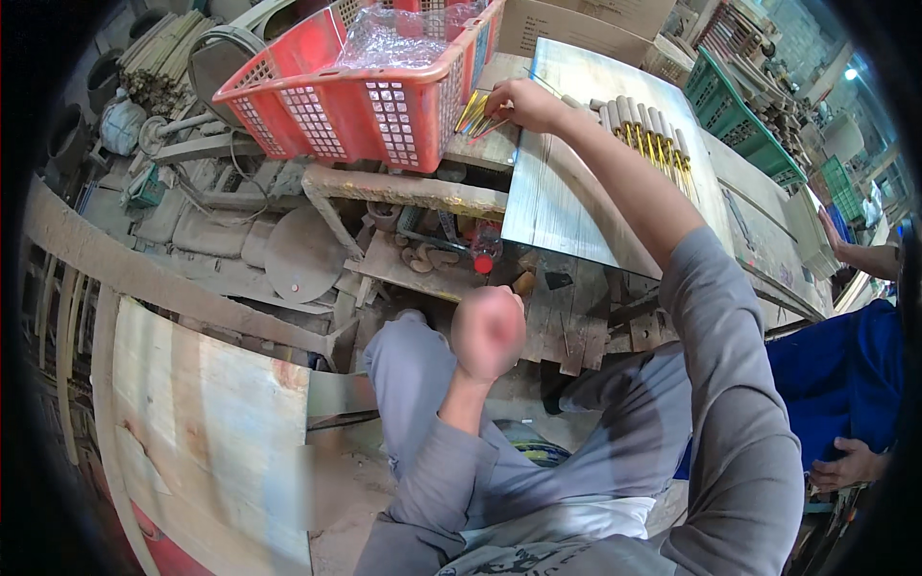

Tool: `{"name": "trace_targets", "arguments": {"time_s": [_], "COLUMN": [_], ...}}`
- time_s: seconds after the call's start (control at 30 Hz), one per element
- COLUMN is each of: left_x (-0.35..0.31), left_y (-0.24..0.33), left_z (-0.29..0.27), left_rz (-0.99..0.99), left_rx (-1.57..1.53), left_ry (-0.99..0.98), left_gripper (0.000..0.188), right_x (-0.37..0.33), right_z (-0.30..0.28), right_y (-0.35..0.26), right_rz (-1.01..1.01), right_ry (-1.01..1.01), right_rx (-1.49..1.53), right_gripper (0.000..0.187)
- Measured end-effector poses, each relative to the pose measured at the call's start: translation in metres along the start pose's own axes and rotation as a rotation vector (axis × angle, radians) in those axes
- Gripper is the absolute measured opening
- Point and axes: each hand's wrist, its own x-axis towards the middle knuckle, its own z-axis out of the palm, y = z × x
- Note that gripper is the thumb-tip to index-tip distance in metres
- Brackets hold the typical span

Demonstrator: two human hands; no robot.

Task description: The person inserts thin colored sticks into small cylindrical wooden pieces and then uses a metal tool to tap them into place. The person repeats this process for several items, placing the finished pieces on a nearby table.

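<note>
My right hand [526,104] reaches far forward to the board's left edge, fingers bent down and drawn together among thin yellow, red and blue rods [473,115]. Whether a rod is between the fingertips is hidden. Closer to me, my left hand [488,334] is raised above my lap, blurred, and closed like a fist; its contents cannot be made out. Just past my right forearm, a row of tools with pale cylindrical handles and yellow shafts [642,125] lies on the light wooden board [567,206].
A red plastic crate [423,115] holding clear plastic wrap stands left of the rods. Behind the board is a cardboard box [576,29]; a green crate [744,115] stands at right. A red-capped bottle [485,252] sits underneath. At far right another person's hand [845,466] shows.
</note>
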Motion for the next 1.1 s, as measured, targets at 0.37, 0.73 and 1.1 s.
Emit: {"name": "trace_targets", "arguments": {"time_s": [0.37, 0.73, 1.1], "left_x": [0.003, 0.002, 0.003], "left_y": [0.005, 0.007, 0.004], "left_z": [-0.001, -0.005, -0.001], "left_rz": [-0.014, 0.009, 0.001], "left_rx": [0.059, 0.068, 0.099], "left_ry": [-0.034, -0.023, -0.019], "left_gripper": [0.043, 0.043, 0.043], "right_x": [0.001, -0.008, 0.009], "right_z": [-0.011, -0.026, -0.010], "right_y": [0.008, 0.007, 0.009], "right_rz": [-0.109, 0.045, -0.003], "right_ry": [-0.108, 0.154, 0.009], "right_rx": [0.030, 0.157, -0.056], "right_gripper": [0.017, 0.013, 0.021]}}
